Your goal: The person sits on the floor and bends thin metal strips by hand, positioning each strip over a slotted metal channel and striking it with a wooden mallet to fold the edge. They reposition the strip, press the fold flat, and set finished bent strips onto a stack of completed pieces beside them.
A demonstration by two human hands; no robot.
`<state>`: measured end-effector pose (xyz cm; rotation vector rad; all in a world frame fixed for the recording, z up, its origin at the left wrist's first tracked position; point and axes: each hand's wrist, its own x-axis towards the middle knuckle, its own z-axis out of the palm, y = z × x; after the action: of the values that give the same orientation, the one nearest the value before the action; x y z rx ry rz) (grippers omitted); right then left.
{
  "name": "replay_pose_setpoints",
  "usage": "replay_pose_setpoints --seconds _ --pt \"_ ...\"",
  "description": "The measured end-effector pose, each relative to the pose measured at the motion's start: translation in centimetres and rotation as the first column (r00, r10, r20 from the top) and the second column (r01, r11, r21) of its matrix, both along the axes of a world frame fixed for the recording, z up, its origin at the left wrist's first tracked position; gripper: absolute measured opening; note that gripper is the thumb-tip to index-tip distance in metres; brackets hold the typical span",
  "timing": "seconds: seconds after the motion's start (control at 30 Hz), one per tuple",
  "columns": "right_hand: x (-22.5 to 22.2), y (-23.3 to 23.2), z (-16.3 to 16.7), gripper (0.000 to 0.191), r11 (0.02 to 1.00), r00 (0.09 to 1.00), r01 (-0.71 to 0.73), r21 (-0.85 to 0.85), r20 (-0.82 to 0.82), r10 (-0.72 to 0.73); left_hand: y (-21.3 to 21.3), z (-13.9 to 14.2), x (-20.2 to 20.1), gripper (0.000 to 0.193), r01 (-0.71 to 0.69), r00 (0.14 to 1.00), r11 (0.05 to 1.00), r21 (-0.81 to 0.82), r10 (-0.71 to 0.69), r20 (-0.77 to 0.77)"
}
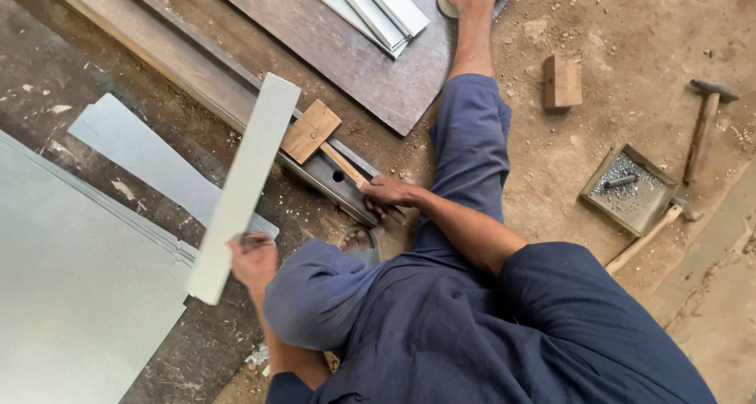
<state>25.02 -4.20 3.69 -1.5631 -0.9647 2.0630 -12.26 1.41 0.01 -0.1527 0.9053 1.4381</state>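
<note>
Sheet metal covers the floor at left. Beside it the left hand is closed around a long pale metal strip, raised at a slant. The right hand grips a wooden mallet, its head seemingly resting on a steel channel.

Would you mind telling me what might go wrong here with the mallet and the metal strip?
The left hand pinches the long grey sheet-metal strip at one end only, so it may swing or cut the fingers. The right hand grips the wooden mallet close to a bare foot beside the steel beam; a missed blow might hit it.
</note>
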Motion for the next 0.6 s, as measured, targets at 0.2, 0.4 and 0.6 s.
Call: replay_pose_setpoints --seconds 0.2,0.4,0.6 --pt "-0.3 -0.7 0.3 0.067 0.997 0.988 0.057 0.049 0.140 -0.063 -4.1 3.1 5.7 0.032 0.644 0.542 0.718 -0.267 -0.673 -0.503" --pt "-0.8 -0.6 -1.3 0.065 0.992 0.983 0.058 0.114 0.168 -0.077 1.7 5.3 0.5 0.041 0.460 -0.330 0.880 -0.117 0.047 -0.943" --pt "-1.4 -1.0 -2.3 0.059 0.992 0.980 0.092 0.084 0.170 -0.106 2.3 2.8 -3.3 0.039 0.523 -0.520 0.650 -0.551 -0.269 -0.811"
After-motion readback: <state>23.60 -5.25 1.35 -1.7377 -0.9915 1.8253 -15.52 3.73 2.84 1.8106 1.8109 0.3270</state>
